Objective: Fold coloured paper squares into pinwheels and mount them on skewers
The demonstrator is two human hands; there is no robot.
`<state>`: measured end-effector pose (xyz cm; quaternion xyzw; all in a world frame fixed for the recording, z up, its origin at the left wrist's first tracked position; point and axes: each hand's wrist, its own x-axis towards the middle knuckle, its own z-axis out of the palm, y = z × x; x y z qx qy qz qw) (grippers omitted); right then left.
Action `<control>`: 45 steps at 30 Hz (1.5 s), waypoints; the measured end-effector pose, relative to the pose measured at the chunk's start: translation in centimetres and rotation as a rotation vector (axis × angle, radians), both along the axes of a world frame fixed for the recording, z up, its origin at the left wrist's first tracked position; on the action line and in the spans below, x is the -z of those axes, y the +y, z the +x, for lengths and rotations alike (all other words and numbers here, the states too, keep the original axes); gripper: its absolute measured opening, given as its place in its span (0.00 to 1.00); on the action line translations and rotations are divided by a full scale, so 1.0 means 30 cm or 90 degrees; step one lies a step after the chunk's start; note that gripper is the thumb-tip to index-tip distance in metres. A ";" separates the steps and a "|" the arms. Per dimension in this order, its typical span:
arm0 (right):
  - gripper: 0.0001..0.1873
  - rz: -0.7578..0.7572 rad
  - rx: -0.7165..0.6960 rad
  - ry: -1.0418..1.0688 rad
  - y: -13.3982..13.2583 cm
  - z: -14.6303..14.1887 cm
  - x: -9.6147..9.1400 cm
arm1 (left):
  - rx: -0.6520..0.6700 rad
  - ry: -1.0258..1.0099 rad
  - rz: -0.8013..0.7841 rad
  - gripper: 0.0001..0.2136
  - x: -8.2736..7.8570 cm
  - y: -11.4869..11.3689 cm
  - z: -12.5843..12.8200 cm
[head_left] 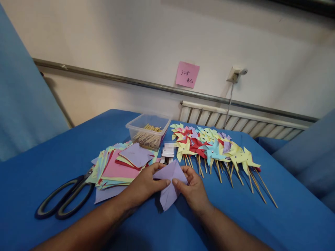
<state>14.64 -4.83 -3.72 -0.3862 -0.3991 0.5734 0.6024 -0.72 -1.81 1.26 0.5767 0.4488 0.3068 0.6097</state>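
A creased purple paper square (169, 195) is held up above the table between my two hands. My left hand (149, 183) grips its left side, thumb on the front and fingers behind. On the right side my right hand (193, 188) pinches it in the same way, and both thumb tips come close together near the paper's middle. Behind the paper stands a small white box (168, 150), partly hidden. Left of my hands lies a pile of coloured paper squares (117, 169), with more purple paper (137, 154) on top.
Large dark-handled scissors (65, 198) lie at the left, their blades partly under the paper pile. A clear plastic tub (134, 132) of thin wooden sticks (150, 134) stands at the back. Finished paper pinwheels (213, 150) on sticks cover the right back of the blue table (235, 223).
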 end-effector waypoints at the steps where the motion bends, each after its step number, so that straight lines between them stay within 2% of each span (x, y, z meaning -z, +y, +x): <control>1: 0.18 0.006 0.022 0.001 0.000 0.001 -0.002 | -0.008 -0.048 -0.054 0.17 0.008 0.000 0.004; 4: 0.18 0.017 0.076 -0.007 0.003 0.007 -0.004 | -0.014 -0.168 -0.183 0.12 0.036 -0.005 0.013; 7: 0.19 0.022 0.097 -0.016 0.004 0.008 0.000 | -0.026 -0.189 -0.238 0.10 0.054 -0.012 0.019; 14: 0.16 0.033 0.064 -0.050 -0.009 0.000 -0.002 | -0.093 -0.158 -0.249 0.11 0.047 -0.020 0.029; 21: 0.16 0.054 0.041 -0.082 -0.013 -0.004 0.009 | -0.117 -0.134 -0.245 0.10 0.052 -0.023 0.029; 23: 0.20 0.099 0.089 -0.149 -0.018 0.002 0.007 | -0.130 -0.159 -0.245 0.10 0.048 -0.018 0.025; 26: 0.29 0.227 0.179 -0.373 -0.041 0.013 -0.011 | -0.155 -0.222 -0.251 0.09 0.036 -0.006 0.016; 28: 0.30 0.328 0.176 -0.521 -0.062 0.015 -0.026 | -0.177 -0.259 -0.257 0.07 0.026 0.000 0.010; 30: 0.28 0.404 0.137 -0.624 -0.080 0.013 -0.036 | -0.175 -0.282 -0.270 0.05 0.020 0.004 0.004; 33: 0.24 0.445 0.101 -0.708 -0.088 0.007 -0.037 | -0.165 -0.298 -0.280 0.07 0.018 0.004 -0.001; 39: 0.09 0.442 0.126 -0.661 -0.056 0.019 -0.028 | -0.167 -0.289 -0.268 0.05 0.030 -0.003 0.007; 43: 0.07 0.391 0.122 -0.611 -0.053 0.025 -0.040 | -0.175 -0.290 -0.262 0.08 0.037 -0.008 0.017; 45: 0.10 0.382 0.119 -0.606 -0.059 0.024 -0.047 | -0.174 -0.287 -0.266 0.07 0.038 -0.009 0.018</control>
